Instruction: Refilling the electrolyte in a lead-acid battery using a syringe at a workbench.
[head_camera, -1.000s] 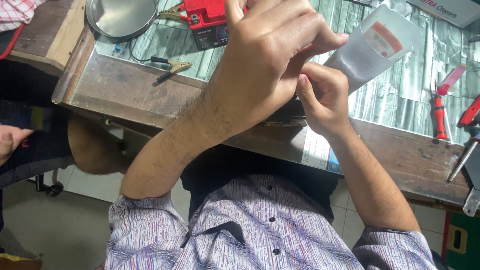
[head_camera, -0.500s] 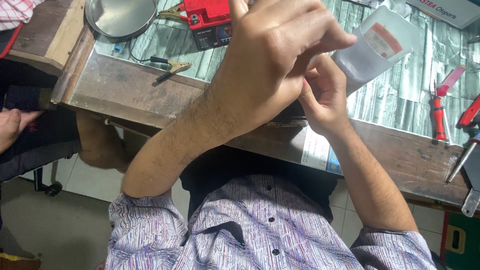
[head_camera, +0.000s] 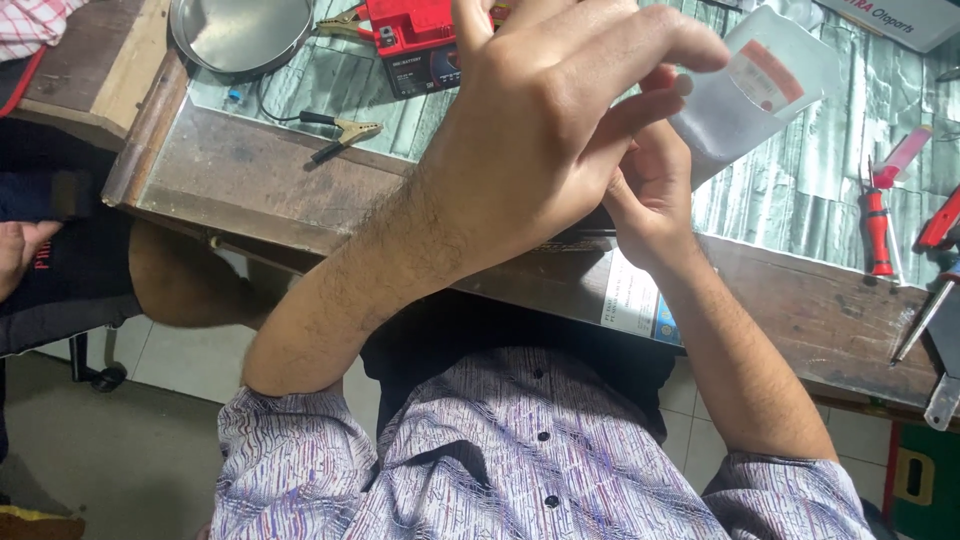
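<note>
My left hand (head_camera: 540, 150) fills the middle of the view, raised above the wooden workbench (head_camera: 300, 200). Its fingertips pinch the left edge of a clear plastic pouch (head_camera: 770, 95) with an orange-and-white label. My right hand (head_camera: 655, 195) sits just behind and below the left one, with its fingers curled up to the pouch's lower corner. Most of those fingers are hidden by my left hand. The pouch hangs in the air over the green patterned bench top.
A red battery block (head_camera: 415, 35), a round metal dish (head_camera: 240, 30) and a crocodile clip on a black lead (head_camera: 345, 135) lie at the back left. Red-handled screwdrivers (head_camera: 877, 230) lie at the right. Another person's hand (head_camera: 20, 250) shows at the far left edge.
My left fingers have slid to the right over the pouch's edge, and the pouch has tilted a little. The other person's hand at the left has shifted.
</note>
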